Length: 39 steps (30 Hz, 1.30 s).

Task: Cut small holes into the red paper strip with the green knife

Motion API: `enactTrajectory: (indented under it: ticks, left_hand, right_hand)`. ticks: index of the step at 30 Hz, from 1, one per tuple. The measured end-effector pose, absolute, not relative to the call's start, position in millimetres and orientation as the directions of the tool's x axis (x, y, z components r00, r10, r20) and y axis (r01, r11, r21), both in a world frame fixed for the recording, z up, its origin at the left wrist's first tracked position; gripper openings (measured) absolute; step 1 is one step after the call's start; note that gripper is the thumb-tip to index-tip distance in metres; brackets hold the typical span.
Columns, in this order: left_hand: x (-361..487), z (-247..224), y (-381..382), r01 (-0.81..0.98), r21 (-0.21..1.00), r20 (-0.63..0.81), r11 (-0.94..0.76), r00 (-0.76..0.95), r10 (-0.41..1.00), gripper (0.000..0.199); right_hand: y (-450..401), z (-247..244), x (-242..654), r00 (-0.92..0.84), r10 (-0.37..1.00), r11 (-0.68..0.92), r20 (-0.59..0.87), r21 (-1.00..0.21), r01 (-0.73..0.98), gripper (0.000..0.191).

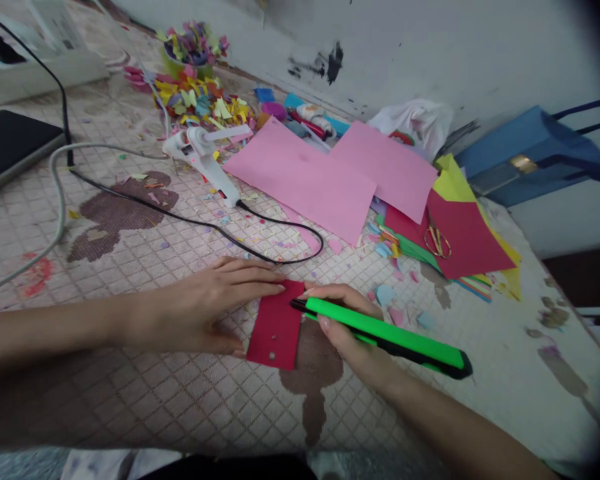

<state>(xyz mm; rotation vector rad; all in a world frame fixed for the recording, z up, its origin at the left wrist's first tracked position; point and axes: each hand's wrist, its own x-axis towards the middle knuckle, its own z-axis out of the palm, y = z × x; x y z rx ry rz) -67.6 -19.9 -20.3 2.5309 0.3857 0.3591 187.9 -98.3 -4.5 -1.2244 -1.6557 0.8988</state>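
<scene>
A red paper strip (pixel 279 327) lies flat on the patterned tablecloth, with small marks or holes near its lower end. My left hand (pixel 215 303) rests open along the strip's left side, fingers stretched over its top and thumb by its lower left corner. In my right hand (pixel 353 333) is a green and black utility knife (pixel 390 330). Its dark tip points left over the strip's upper right edge; whether the tip touches the paper I cannot tell. The right fingertips reach the strip's right edge.
Behind my hands lie a white glue gun (pixel 207 163), its black cord (pixel 280 260), and pink paper sheets (pixel 305 180). Red paper (pixel 467 233) holds gold scissors (pixel 436 240) at right. Paper scraps (pixel 195 97) surround a small pot (pixel 185 63). A blue bag (pixel 525 157) stands at the wall.
</scene>
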Motion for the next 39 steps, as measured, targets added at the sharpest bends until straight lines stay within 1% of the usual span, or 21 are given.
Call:
enactTrajectory:
  ticks: [2, 6, 8, 11, 13, 15, 19, 23, 27, 33, 39]
  left_hand:
    - [-69.2, -22.6, -19.6, 0.196, 0.576, 0.178, -0.794, 0.918, 0.355, 0.079]
    - [-68.4, -24.2, -21.9, 0.231, 0.609, 0.191, -0.759, 0.886, 0.423, 0.079]
    - [-66.9, -22.2, -22.6, 0.226, 0.592, 0.195, -0.774, 0.891, 0.41, 0.078]
    - [-65.5, -17.9, -22.4, 0.198, 0.529, 0.183, -0.825, 0.923, 0.339, 0.075]
    - [-65.3, -16.4, -22.2, 0.19, 0.498, 0.19, -0.846, 0.928, 0.32, 0.072]
    - [-65.1, -16.5, -22.8, 0.197, 0.48, 0.202, -0.855, 0.924, 0.326, 0.069]
    - [-62.9, -18.4, -26.5, 0.24, 0.471, 0.213, -0.849, 0.903, 0.373, 0.065]
    - [-60.6, -20.1, -32.1, 0.296, 0.47, 0.218, -0.831, 0.874, 0.435, 0.067]
    - [-59.5, -21.9, -36.0, 0.328, 0.465, 0.228, -0.823, 0.853, 0.469, 0.067]
    - [-58.8, -21.3, -36.5, 0.331, 0.469, 0.235, -0.819, 0.847, 0.477, 0.066]
    - [-58.6, -20.7, -36.4, 0.341, 0.451, 0.226, -0.825, 0.851, 0.475, 0.064]
  right_hand:
    - [-96.7, -6.5, 187.5, -0.154, 0.971, 0.222, 0.182, -0.925, 0.307, 0.022]
    - [-91.2, -9.6, 186.2, -0.21, 0.969, 0.179, 0.129, -0.954, 0.24, 0.021]
    - [-88.6, -11.0, 186.2, -0.242, 0.962, 0.179, 0.126, -0.961, 0.211, 0.02]
    - [-86.4, -13.5, 187.5, -0.279, 0.952, 0.177, 0.125, -0.969, 0.17, 0.019]
    - [-86.8, -13.9, 188.2, -0.298, 0.948, 0.169, 0.116, -0.973, 0.158, 0.018]
    - [-88.7, -11.8, 187.6, -0.282, 0.952, 0.17, 0.114, -0.968, 0.182, 0.018]
    - [-95.2, -2.9, 181.2, -0.209, 0.963, 0.228, 0.168, -0.922, 0.312, 0.02]
    - [-101.0, -1.6, 175.2, -0.231, 0.938, 0.331, 0.258, -0.862, 0.385, 0.023]
    - [-102.6, -6.1, 174.3, -0.278, 0.908, 0.405, 0.312, -0.824, 0.397, 0.029]
    - [-101.3, -5.0, 175.1, -0.285, 0.904, 0.414, 0.318, -0.816, 0.403, 0.027]
    - [-101.9, -6.8, 175.2, -0.287, 0.901, 0.42, 0.325, -0.816, 0.398, 0.03]
